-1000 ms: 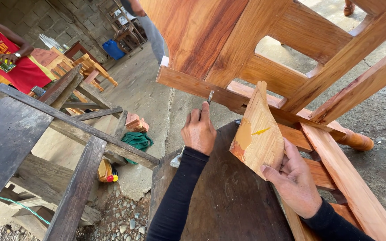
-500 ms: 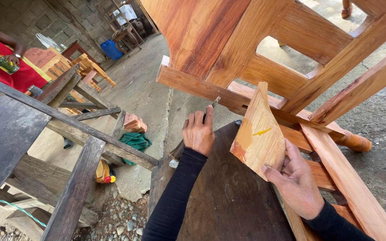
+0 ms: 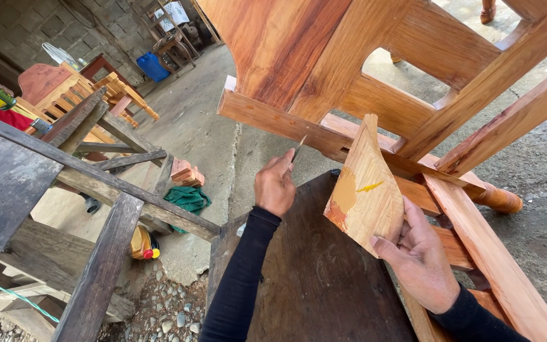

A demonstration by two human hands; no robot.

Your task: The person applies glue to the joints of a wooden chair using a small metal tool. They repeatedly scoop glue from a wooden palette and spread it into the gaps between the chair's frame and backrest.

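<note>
**Two hands at a wooden frame**

I look down from the head camera. My left hand (image 3: 275, 185) sits near the middle of the view. Its fingers are curled tight around a thin metal tool (image 3: 298, 149). The tool's tip points up toward 1 o'clock and touches, or nearly touches, the long wooden bar (image 3: 267, 119) of the big frame (image 3: 375, 76). I cannot tell which.

My right hand (image 3: 420, 258) is at 4 o'clock from the left hand. Its fingers (image 3: 392, 247) pinch the low edge of a flat board (image 3: 365, 187). The board stands up on its edge and leans a little. It has a yellow smear and an orange patch on its face. The board is just beside the frame, between my two hands.

Both hands are over a dark wooden top (image 3: 311, 278). Both arms wear black sleeves.

At 9 o'clock stands a rough dark trestle (image 3: 96, 190). Under it, on the ground, lie a green cloth (image 3: 188, 197) and a yellow bottle (image 3: 140, 244) with a red cap. At 11 o'clock, far back, stands a blue can (image 3: 153, 65) near some small wooden stools (image 3: 118, 92).
</note>
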